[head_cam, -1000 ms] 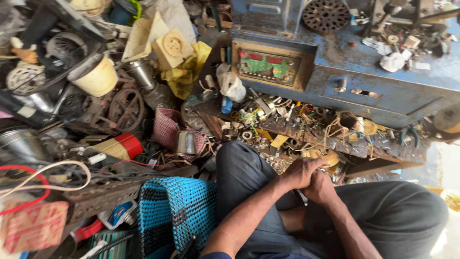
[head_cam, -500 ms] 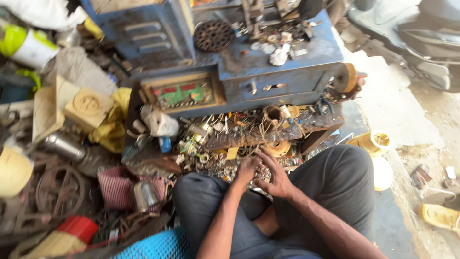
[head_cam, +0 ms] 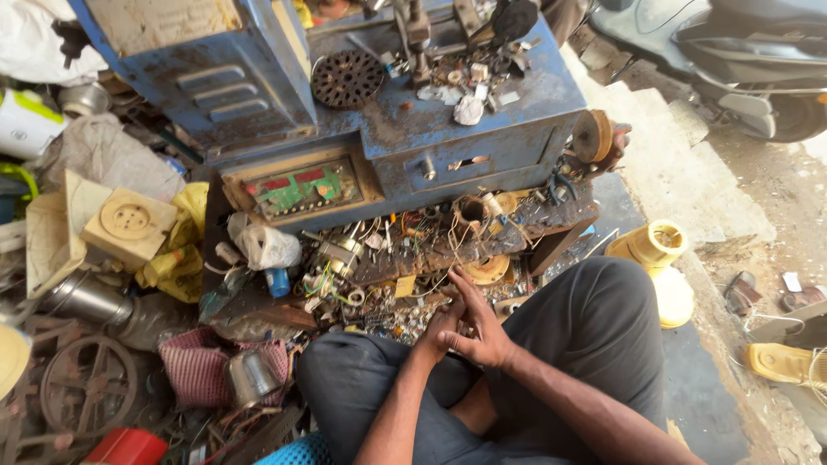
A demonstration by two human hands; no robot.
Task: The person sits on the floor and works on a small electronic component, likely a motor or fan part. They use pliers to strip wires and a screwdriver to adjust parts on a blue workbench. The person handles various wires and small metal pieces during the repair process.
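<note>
Sorting small parts at the cluttered tray

We've got our left hand [head_cam: 438, 331] and right hand [head_cam: 479, 331] pressed together over the scrap pile [head_cam: 388, 297]; can't tell what's pinched. Next up, probably a careful pick.

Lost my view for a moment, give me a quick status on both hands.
Left hand and right hand pressed together above lap, contents hidden. Scrap-littered wooden board directly ahead. Nothing between.

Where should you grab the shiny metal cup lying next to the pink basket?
Probably by its rim. The metal cup lies tilted against the pink basket, its open mouth facing up toward the person's knee. Come from above on the knee side, where clutter crowds it least.
</note>
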